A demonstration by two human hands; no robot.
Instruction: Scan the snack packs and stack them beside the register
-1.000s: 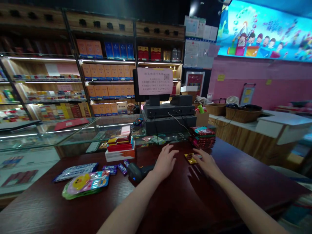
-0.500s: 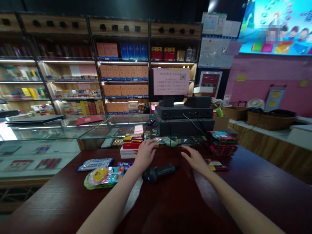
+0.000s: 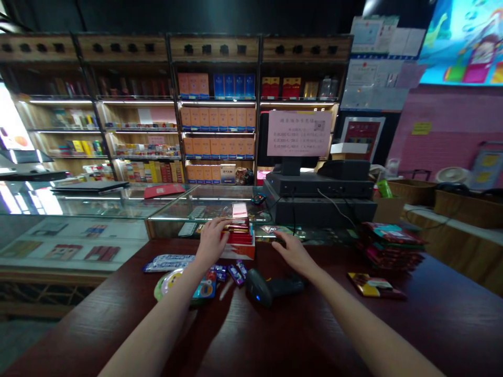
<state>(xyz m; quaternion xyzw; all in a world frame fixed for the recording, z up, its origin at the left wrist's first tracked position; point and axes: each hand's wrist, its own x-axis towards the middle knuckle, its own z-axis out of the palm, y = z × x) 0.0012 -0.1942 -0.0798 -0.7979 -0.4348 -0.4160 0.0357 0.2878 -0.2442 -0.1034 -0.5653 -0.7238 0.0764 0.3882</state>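
My left hand [image 3: 213,240] is at the left side of a small red and white box [image 3: 241,247], its fingertips at a dark red packet [image 3: 238,225] on top; the fingers look curled round the packet's end. My right hand [image 3: 293,251] hovers right of the box, fingers apart, holding nothing. Below the hands a black barcode scanner [image 3: 271,289] with a blue light lies on the dark wooden counter [image 3: 314,335]. Small purple packets [image 3: 236,274] lie between scanner and box. Partly behind my left forearm are a blue-white packet [image 3: 168,262] and a round yellow-faced toy package [image 3: 171,283].
A stack of dark red packets [image 3: 391,246] stands at the right, with a yellow and brown packet [image 3: 375,286] before it. Behind are a black register base [image 3: 320,186] with a screen, a glass case [image 3: 168,212] and lit shelves [image 3: 218,133].
The view has turned left. My left hand has moved to the packet on the box, and its fingers have bent. More of the purple packets now shows. My right hand stays apart from things.
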